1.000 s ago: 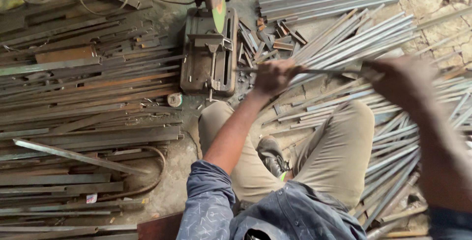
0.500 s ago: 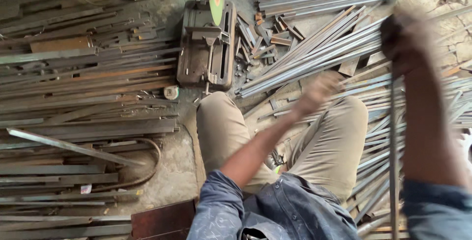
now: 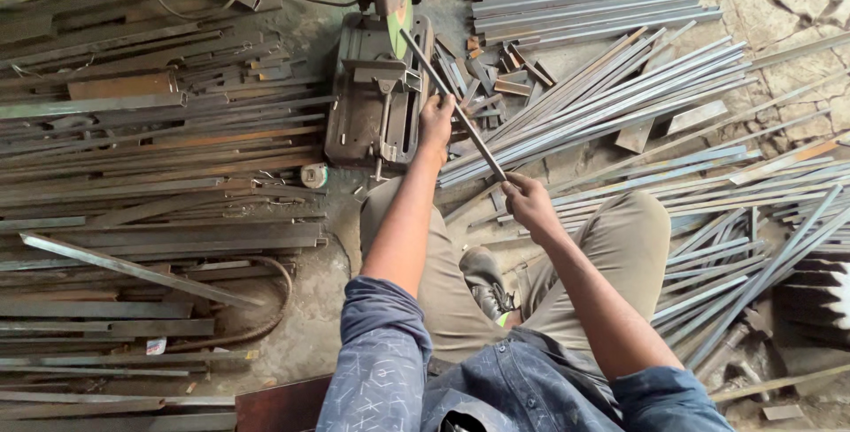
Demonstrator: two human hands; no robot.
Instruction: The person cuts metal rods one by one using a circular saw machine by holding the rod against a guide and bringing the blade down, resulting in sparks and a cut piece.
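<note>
Head view: both hands on one thin steel bar (image 3: 456,109), which runs diagonally from the cut-off saw's green blade (image 3: 397,23) down toward the lap. Left hand (image 3: 436,119) is wrapped around the bar's middle, just beside the saw base (image 3: 372,100); right hand (image 3: 529,202) is clenched on the near end — both grasping. Far tip sits at the vise (image 3: 382,73), touching or just shy of the blade; can't tell which.

Handling, my read: long, slim, stiff bar, light for its length but whippy at the free end. Cut ends are probably sharp and burred, so grip mid-span plus near end, as now. Loose steel stock (image 3: 611,96) is piled right of the saw, more bars (image 3: 159,184) left.
</note>
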